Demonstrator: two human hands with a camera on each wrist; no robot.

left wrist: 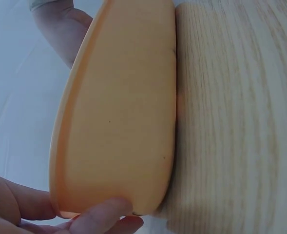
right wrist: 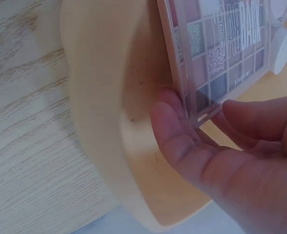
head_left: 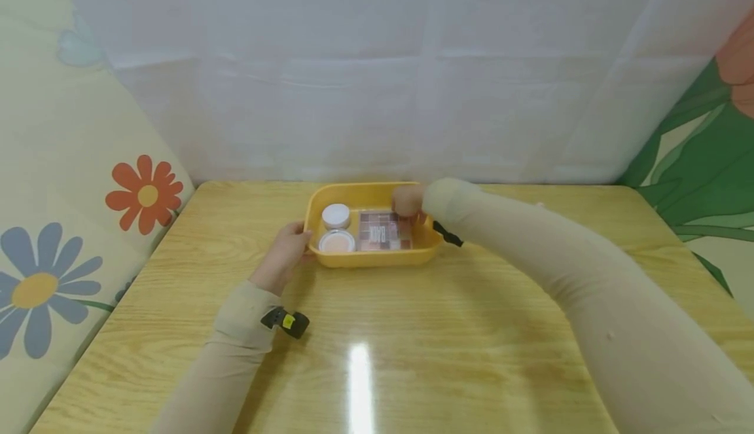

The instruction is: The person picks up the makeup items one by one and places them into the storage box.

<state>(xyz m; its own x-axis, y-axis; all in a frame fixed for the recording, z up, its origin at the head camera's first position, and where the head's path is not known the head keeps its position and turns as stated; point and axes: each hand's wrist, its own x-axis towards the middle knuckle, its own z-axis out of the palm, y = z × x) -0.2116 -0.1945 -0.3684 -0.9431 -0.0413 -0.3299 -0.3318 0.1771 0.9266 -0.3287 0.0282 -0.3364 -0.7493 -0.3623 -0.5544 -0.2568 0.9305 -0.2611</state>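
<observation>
Head view: the right hand (right wrist: pixel 245 175) pinches a corner of the palette (right wrist: pixel 221 53) inside the yellow tray (head_left: pixel 377 259), whose left end the left hand (head_left: pixel 285 254) grips; likely light, stiff, brittle, the palette suits edge holds.

1. Table (head_left: pixel 412 336): wood-grained; glare (head_left: pixel 360 388) at head view's 6 o'clock.
2. Sheet (head_left: pixel 377 80): white, creased, 12 o'clock.
3. Red flower (head_left: pixel 131 199): printed, yellow centre, 9 o'clock.
4. Blue flower (head_left: pixel 40 326): between 8 and 9 o'clock.
5. Green leaves (head_left: pixel 707 159): printed, 3 o'clock.

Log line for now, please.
left hand: holds yellow tray at left end | right hand: pinches palette corner inside tray | two round containers: beside palette
</observation>
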